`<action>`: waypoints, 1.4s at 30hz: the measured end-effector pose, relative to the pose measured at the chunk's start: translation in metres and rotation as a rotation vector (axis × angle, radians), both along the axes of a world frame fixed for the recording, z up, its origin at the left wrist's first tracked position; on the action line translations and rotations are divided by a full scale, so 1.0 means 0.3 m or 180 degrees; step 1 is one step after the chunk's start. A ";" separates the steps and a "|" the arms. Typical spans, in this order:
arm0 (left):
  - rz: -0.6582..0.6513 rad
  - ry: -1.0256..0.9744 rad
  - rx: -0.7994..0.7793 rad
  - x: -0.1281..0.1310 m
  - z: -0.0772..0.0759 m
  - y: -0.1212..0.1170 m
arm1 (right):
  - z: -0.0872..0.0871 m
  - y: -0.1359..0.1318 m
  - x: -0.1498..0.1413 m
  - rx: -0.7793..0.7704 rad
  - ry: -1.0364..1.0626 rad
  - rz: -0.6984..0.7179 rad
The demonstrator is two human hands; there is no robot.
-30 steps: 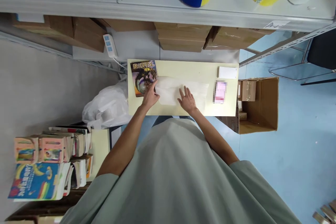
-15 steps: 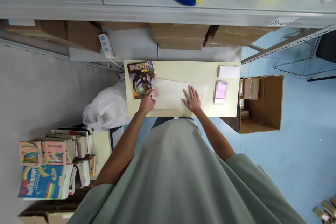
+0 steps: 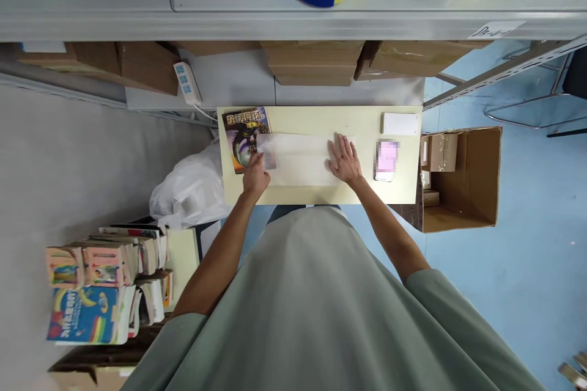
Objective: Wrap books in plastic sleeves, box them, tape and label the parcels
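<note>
A long translucent white plastic sheet (image 3: 300,160) lies crosswise on the cream table (image 3: 316,119); I cannot make out whether it is a sleeve or a single layer. Its left end covers the right part of a dark, colourful book (image 3: 237,137) with large yellow lettering. At that end, my left hand (image 3: 256,177) is closed, fingers pinched on the sheet over the book's lower edge. My right hand (image 3: 345,160) rests flat near the sheet's right end, fingers spread and open.
A white box (image 3: 400,124) and a blurred pink item (image 3: 387,157) lie at the table's right. Beyond stands an open cardboard box (image 3: 488,180). A white plastic bag (image 3: 188,186) and stacked books (image 3: 85,314) are at left. A shelf edge (image 3: 284,25) crosses in front.
The sheet has shifted left and slightly away from me, covering more of the book. My left hand moved a little left with it; my right hand sits slightly farther right and forward.
</note>
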State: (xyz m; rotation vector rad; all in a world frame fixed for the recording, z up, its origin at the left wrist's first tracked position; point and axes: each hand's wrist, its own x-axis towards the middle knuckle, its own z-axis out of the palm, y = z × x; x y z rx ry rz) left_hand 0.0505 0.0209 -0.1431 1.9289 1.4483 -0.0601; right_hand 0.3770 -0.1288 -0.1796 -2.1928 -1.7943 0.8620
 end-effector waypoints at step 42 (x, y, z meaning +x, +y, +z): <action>0.0647 -0.0651 0.0855 -0.227 -0.049 0.070 | 0.162 0.228 -0.567 -0.0039 0.0355 -0.0163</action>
